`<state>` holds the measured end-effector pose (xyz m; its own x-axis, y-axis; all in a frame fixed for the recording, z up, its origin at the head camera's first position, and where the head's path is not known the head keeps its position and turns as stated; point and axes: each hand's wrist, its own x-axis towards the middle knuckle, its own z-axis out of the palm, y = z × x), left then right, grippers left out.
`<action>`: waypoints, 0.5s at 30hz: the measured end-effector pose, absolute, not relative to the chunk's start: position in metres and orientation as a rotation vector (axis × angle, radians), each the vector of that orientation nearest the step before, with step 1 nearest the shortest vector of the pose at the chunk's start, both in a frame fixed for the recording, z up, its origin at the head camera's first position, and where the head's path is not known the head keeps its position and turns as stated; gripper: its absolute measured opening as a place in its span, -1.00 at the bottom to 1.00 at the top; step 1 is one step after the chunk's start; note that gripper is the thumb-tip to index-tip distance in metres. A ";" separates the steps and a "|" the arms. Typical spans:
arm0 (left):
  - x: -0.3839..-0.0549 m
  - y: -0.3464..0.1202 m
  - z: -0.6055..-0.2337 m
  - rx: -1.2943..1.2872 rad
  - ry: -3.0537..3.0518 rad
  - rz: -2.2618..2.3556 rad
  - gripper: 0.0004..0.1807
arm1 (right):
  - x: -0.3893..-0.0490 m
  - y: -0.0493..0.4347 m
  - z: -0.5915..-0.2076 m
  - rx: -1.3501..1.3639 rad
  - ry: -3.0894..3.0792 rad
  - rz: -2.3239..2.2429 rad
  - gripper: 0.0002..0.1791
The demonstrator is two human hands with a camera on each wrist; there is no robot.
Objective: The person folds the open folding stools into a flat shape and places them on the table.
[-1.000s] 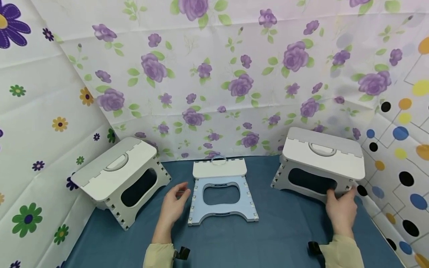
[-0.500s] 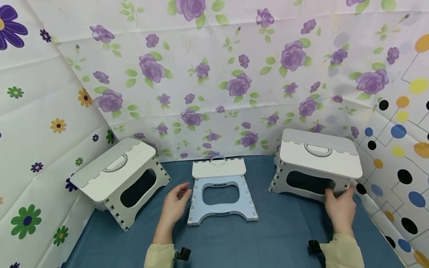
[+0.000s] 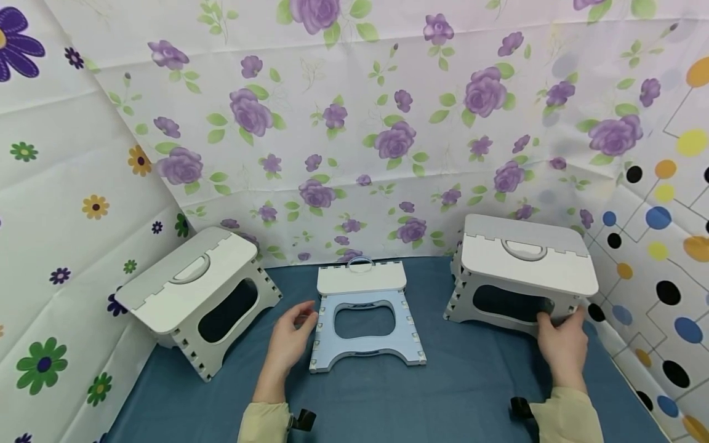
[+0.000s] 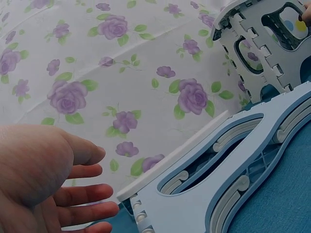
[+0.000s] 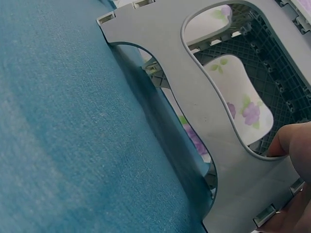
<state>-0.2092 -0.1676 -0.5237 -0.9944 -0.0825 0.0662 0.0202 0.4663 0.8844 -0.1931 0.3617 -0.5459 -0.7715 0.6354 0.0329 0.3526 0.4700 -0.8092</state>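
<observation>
My right hand (image 3: 564,347) grips the near right corner of a grey-and-white folding step stool (image 3: 528,261), which stands unfolded at the right. In the right wrist view the thumb (image 5: 286,141) hooks into the oval cutout of the side panel (image 5: 204,97), while the other fingers lie around its end edge, partly hidden. Between the two hands a light blue folding stool (image 3: 365,360) lies folded flat, with its white top part and carrying loop at the far end. My left hand (image 3: 290,332) hovers beside its left edge, fingers loosely bent and holding nothing.
A second unfolded grey-and-white stool (image 3: 191,277) stands angled at the left. Blue cloth (image 3: 443,400) covers the table. A floral sheet (image 3: 354,123) hangs close behind the stools, with patterned sheets at the left (image 3: 55,246) and right (image 3: 664,246).
The right stool has shifted slightly left and toward me, turning a little, with my right hand on it throughout. My left hand has stayed almost in place, slightly closer to the blue stool.
</observation>
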 end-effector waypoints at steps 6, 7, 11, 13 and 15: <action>-0.207 -0.161 -0.522 0.032 -2.599 -1.561 -0.58 | -0.194 0.361 -0.546 -0.830 -2.397 1.222 -0.11; -0.207 -0.159 -0.522 0.012 -2.598 -1.559 -0.59 | -0.194 0.361 -0.546 -0.828 -2.394 1.229 -0.11; -0.206 -0.144 -0.523 -0.130 -2.601 -1.566 -0.58 | -0.193 0.360 -0.546 -0.830 -2.387 1.229 -0.14; -0.205 -0.133 -0.524 -0.218 -2.618 -1.560 -0.58 | -0.192 0.360 -0.545 -0.823 -2.389 1.223 -0.17; -0.204 -0.120 -0.524 -0.330 -2.630 -1.553 -0.57 | -0.192 0.358 -0.545 -0.810 -2.399 1.208 -0.19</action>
<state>-0.2040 -0.1205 -0.5244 -0.9746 0.1485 0.1677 0.2186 0.4665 0.8571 -0.1920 0.3585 -0.5446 -0.7821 0.6218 0.0402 0.3380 0.4776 -0.8109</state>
